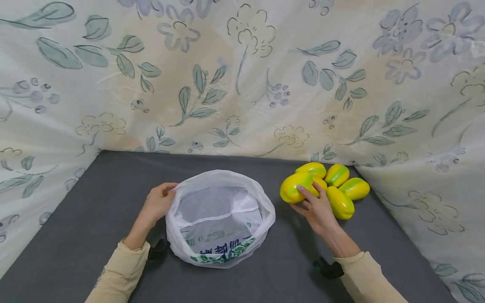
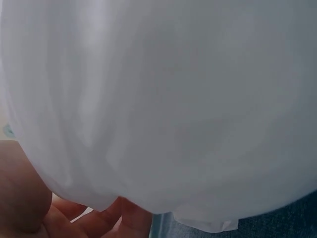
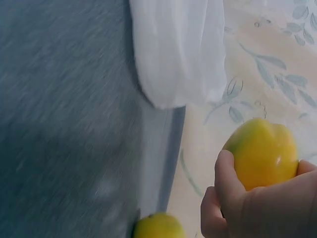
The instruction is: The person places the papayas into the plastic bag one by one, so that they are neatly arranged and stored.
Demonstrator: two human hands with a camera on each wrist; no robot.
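A white plastic bag with green and blue print stands wide open in the middle of the table. My left hand pinches its left rim between thumb and fingers. In the left wrist view the bag's pale wall fills most of the picture, and fingers show under its edge. To the right of the bag, my right hand grips a yellow-green mango. The right wrist view shows this mango above the table, its lobed end facing away from the palm.
Several more mangoes lie clustered at the table's back right, just beyond the right hand. Dark grey cloth covers the table. A flowered curtain rises along the back and both sides.
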